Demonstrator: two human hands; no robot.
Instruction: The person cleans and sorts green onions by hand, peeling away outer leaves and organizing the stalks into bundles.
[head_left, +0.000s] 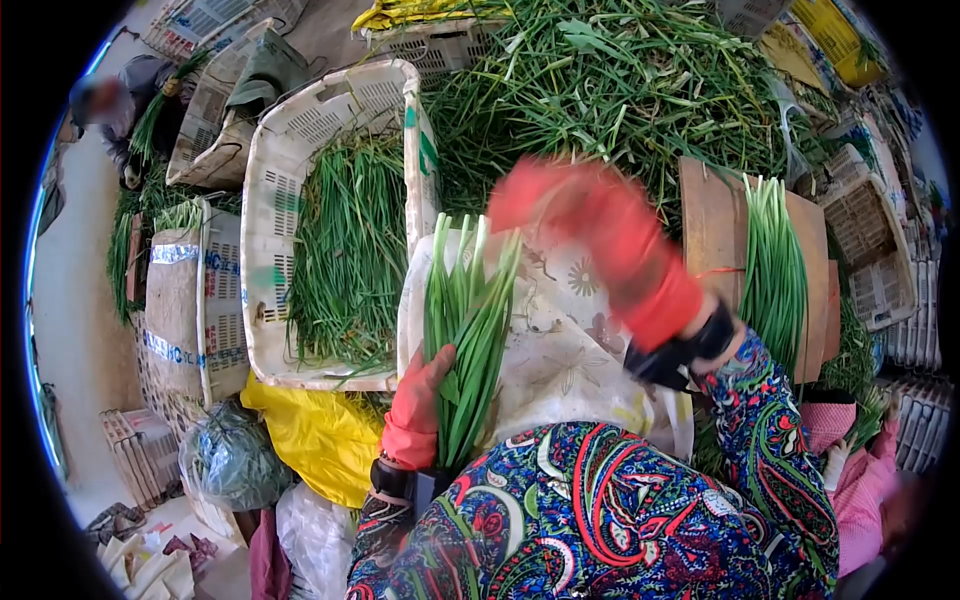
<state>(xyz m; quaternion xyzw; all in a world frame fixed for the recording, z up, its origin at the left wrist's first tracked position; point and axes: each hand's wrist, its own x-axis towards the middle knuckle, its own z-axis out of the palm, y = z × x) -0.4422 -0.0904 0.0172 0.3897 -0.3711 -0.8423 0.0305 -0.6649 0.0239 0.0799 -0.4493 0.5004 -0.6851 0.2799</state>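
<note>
My left hand (418,405), in a red glove, holds a bunch of green stalks (467,350) upright over my lap, with the white ends at the top. My right hand (545,205), also gloved in red, is raised beside the tops of these stalks and smeared by motion; its fingers cannot be made out. A patterned white cloth (570,330) lies under both hands. To the right, a neat bundle of stalks (772,270) rests on a brown board (705,215).
A white crate (270,240) of loose greens stands at the left. A large heap of greens (620,90) lies beyond my hands. Yellow sheeting (325,440) and a bagged bundle (235,455) sit lower left. People are at the upper left and lower right.
</note>
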